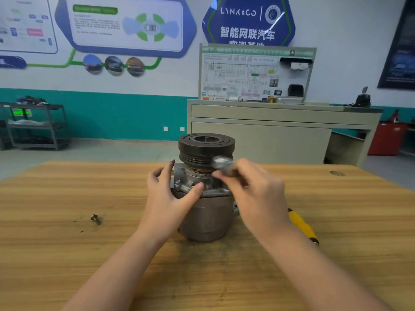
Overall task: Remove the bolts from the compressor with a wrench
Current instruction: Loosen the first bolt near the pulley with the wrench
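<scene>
The grey compressor point(206, 218) stands upright on the wooden table point(67, 243), its dark grooved pulley point(206, 147) on top. My left hand point(170, 198) grips the compressor's left flange, thumb across the front and fingers round the back. A bolt head point(177, 182) shows on the flange beside that thumb. My right hand point(253, 191) holds a blurred silver wrench head point(222, 163) against the right side, just under the pulley. One removed bolt point(95, 218) lies loose on the table to the left.
A yellow tool handle point(303, 227) lies on the table right of the compressor, partly hidden by my right forearm. Beyond the table stand a beige training bench point(280, 131), a metal shelf rack point(36, 126) at left and a red bin point(386, 140) at right.
</scene>
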